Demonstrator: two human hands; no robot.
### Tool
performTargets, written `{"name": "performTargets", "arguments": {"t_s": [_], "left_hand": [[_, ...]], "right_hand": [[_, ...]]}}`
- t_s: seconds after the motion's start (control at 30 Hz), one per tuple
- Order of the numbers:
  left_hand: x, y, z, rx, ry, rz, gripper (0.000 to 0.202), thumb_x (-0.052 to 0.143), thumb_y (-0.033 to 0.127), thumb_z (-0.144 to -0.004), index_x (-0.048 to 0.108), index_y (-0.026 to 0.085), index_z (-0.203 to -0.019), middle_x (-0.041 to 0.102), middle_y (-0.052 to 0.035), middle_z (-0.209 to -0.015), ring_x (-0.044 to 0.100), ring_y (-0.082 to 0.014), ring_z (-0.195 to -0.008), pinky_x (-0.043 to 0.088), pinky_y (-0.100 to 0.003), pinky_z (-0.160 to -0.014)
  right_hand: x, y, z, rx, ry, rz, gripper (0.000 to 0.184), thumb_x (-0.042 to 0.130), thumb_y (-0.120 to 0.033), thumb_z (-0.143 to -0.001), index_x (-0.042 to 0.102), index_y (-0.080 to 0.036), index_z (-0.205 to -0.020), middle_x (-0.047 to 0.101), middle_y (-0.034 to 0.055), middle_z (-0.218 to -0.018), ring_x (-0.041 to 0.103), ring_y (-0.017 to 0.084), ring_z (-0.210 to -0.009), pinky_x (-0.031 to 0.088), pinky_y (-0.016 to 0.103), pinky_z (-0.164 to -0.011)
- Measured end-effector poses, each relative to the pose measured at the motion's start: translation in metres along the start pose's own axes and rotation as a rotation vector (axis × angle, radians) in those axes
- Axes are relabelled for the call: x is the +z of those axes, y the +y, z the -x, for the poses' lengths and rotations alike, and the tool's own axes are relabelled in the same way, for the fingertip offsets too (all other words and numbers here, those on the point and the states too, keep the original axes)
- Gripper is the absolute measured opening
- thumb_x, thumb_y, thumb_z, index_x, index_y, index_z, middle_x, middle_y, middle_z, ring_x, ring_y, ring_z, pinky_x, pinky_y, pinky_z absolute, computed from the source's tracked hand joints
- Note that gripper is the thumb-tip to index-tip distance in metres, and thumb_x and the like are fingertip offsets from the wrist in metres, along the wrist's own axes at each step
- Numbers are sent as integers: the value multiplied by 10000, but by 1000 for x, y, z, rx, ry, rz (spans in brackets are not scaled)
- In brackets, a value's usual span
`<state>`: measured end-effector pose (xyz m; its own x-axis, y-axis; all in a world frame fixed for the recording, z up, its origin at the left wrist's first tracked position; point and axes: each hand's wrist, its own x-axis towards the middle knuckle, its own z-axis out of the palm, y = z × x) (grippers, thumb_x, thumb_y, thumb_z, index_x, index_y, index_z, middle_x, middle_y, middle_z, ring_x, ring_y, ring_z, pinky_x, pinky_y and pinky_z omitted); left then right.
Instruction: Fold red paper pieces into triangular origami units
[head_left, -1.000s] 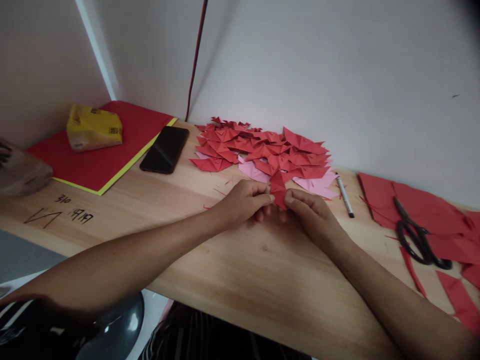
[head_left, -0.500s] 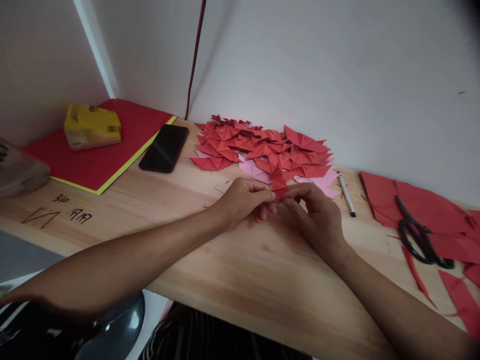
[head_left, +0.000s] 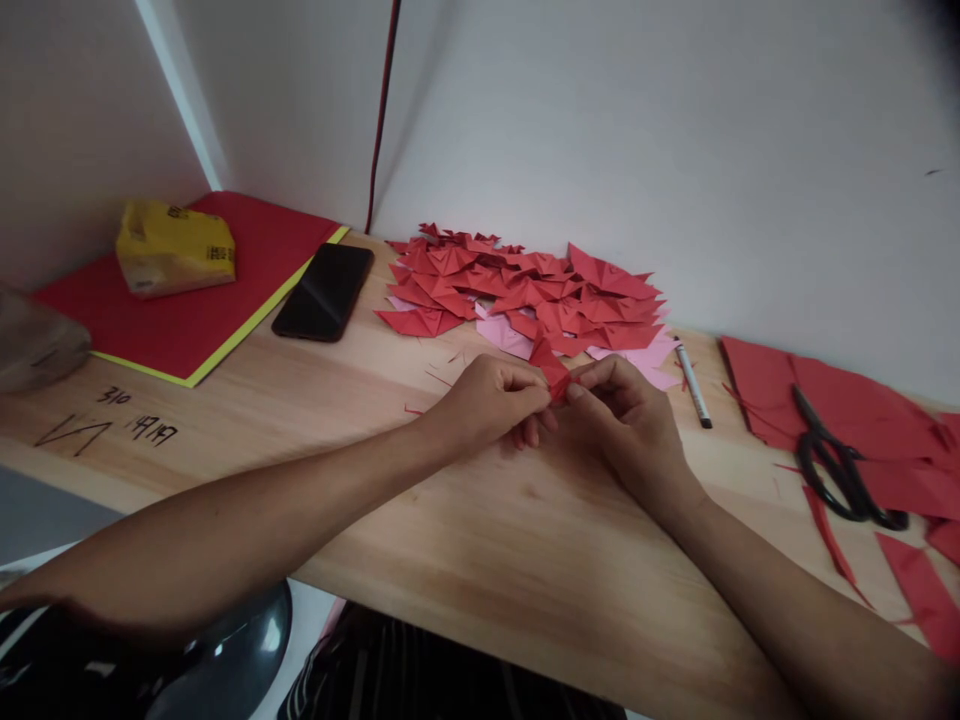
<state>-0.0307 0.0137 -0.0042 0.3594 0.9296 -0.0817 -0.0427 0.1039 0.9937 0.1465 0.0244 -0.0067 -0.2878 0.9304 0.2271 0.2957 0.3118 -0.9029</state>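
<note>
A small piece of folded red paper is pinched between both my hands, just above the table. My left hand is closed on its left edge, with the lower fingers curled beneath. On the opposite side, the thumb and forefinger of my right hand grip its right edge. Parts of the paper are covered by my fingertips. Right behind my hands lies a spread pile of folded red paper shapes, with some pink folded paper showing along its front.
Black-handled scissors rest on red paper sheets at the right, near narrow red offcuts. A marker lies beside the pile. Leftward are a phone, a large red sheet over yellow, and a yellow packet.
The folded red paper has tilted leftward between my fingers. My right fingertips have shifted slightly on its edge. The view has moved a little.
</note>
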Motion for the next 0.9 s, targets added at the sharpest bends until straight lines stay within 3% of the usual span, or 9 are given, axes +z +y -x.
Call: {"name": "performTargets", "arguments": {"t_s": [0.2, 0.43, 0.57, 0.73, 0.9], "left_hand": [[2, -3, 2, 21, 30, -37, 132, 526, 103, -714, 609, 121, -614, 622, -8, -563, 563, -66, -465, 457, -158, -456], [6, 0, 5, -3, 77, -82, 179, 604, 197, -773, 598, 124, -611, 596, 0, -514, 556, -71, -461, 445, -162, -457], [7, 1, 6, -12, 93, -61, 197, 600, 197, -793, 606, 122, -610, 597, 1, -514, 557, -70, -458, 445, -164, -464], [6, 3, 5, -42, 130, -47, 207, 600, 164, -789, 606, 119, -587, 593, 4, -491, 553, -65, -445, 438, -159, -468], [5, 5, 5, -54, 149, -35, 212, 562, 111, -778, 596, 117, -568, 582, 10, -470, 543, -65, -424, 433, -159, -452]], "right_hand": [[1, 2, 0, -18, 7, 5, 131, 623, -299, -839, 547, -225, -763, 617, 22, -814, 587, 154, -741, 477, 313, -690], [3, 2, 0, -28, 20, 39, 108, 619, -244, -834, 551, -224, -754, 605, 9, -790, 565, 139, -707, 460, 297, -651], [4, 0, 0, -39, 12, 11, 99, 623, -230, -838, 559, -224, -763, 610, 11, -813, 584, 145, -756, 477, 306, -702], [4, 2, 0, 27, -8, -100, 92, 635, -248, -842, 559, -222, -797, 625, 19, -868, 599, 144, -806, 483, 305, -749], [2, 0, -2, 109, -71, -157, 121, 618, -288, -852, 533, -221, -906, 602, -2, -823, 573, 129, -736, 458, 269, -658]]}}
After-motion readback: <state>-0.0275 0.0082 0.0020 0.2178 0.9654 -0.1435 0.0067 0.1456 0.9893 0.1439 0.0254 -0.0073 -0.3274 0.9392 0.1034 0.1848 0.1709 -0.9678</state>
